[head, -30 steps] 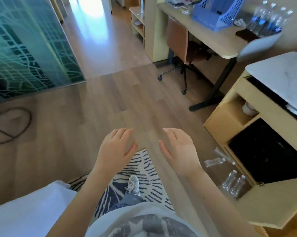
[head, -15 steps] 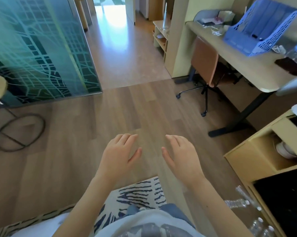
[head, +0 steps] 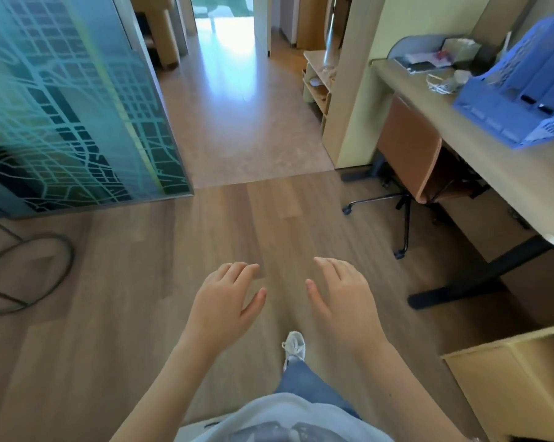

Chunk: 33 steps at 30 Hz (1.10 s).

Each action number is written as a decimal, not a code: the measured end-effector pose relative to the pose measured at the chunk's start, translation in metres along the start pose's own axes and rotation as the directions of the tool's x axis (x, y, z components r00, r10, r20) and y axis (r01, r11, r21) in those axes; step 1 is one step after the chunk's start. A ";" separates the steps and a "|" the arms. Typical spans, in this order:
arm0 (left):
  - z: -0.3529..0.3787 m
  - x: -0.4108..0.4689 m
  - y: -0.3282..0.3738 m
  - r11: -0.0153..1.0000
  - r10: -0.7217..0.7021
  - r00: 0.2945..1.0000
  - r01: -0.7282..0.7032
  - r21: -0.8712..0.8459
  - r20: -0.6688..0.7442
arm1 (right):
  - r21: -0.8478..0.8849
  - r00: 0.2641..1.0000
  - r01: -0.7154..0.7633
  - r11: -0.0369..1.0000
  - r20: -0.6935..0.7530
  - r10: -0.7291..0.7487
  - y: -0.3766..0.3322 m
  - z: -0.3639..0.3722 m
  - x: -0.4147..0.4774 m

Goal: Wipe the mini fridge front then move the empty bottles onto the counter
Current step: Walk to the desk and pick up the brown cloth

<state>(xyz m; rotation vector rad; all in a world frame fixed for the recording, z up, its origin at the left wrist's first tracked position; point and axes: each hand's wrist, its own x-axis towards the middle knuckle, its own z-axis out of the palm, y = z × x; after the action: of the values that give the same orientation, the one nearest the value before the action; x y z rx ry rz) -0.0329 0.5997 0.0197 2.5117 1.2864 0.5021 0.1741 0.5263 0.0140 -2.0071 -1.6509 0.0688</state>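
My left hand and my right hand hover side by side above the wooden floor, palms down, fingers spread, holding nothing. The mini fridge and the empty bottles are out of view. Only the top corner of the light wooden cabinet shows at the lower right.
A desk with a blue file rack runs along the right, with a brown office chair tucked under it. A patterned glass partition stands at the left, a black cable loop lies on the floor, and a hallway opens ahead.
The view has swung up and away from the cabinet: the fridge, the bottles and the striped rug have left the frame. Both hands keep the same open pose.
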 end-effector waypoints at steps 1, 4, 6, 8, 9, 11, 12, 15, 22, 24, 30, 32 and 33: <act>0.003 0.026 0.000 1.000 -0.008 1.000 0.008 0.005 0.000 | 0.001 1.000 0.002 1.000 0.002 -0.002 0.011 0.001 0.024; 0.003 0.105 0.004 0.999 -0.031 0.999 0.031 0.009 -0.026 | 0.005 1.000 0.009 1.000 0.023 -0.009 0.043 -0.003 0.097; -0.001 0.158 0.007 0.999 -0.035 0.998 0.036 0.014 -0.050 | -0.014 0.999 0.032 0.999 0.016 -0.031 0.064 -0.008 0.145; -0.005 0.207 0.009 0.999 -0.033 0.997 0.036 0.030 -0.076 | -0.026 0.998 0.051 0.998 0.021 -0.051 0.083 -0.012 0.192; -0.006 0.230 0.009 0.999 -0.029 0.996 0.032 0.037 -0.088 | -0.027 0.998 0.058 0.998 0.024 -0.057 0.091 -0.014 0.214; -0.007 0.272 0.007 0.999 -0.024 0.995 0.029 0.044 -0.097 | -0.033 0.998 0.062 0.998 0.027 -0.061 0.105 -0.014 0.254; -0.007 0.291 0.005 0.999 -0.026 0.995 0.030 0.042 -0.098 | -0.036 0.998 0.061 0.998 0.029 -0.060 0.111 -0.012 0.271; 0.001 0.344 -0.005 0.999 -0.024 0.995 0.026 0.023 -0.099 | -0.028 0.998 0.057 0.998 0.024 -0.056 0.131 -0.002 0.320; 0.043 0.464 -0.055 1.000 0.014 0.999 -0.014 0.007 -0.030 | -0.056 1.000 -0.018 0.998 0.016 0.019 0.166 0.050 0.427; 0.052 0.506 -0.071 0.999 0.042 0.999 -0.042 -0.003 0.013 | -0.065 0.999 -0.048 0.997 0.006 0.049 0.174 0.061 0.463; 0.057 0.657 -0.089 0.971 0.236 0.969 -0.233 -0.047 0.066 | -0.102 0.983 -0.178 0.979 -0.056 0.173 0.197 0.058 0.568; 0.057 0.707 -0.080 0.941 0.337 0.940 -0.334 -0.056 0.054 | -0.115 0.966 -0.233 0.966 -0.142 0.216 0.209 0.048 0.591; 0.058 0.730 -0.072 0.921 0.387 0.920 -0.384 -0.061 0.058 | -0.115 0.950 -0.268 0.957 -0.195 0.243 0.216 0.044 0.600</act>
<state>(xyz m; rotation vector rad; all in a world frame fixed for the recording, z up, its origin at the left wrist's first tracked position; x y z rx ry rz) 0.3366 1.2336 0.0702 2.7225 0.7406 0.5148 0.5017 1.0729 0.0577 -2.2528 -1.3091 -0.1348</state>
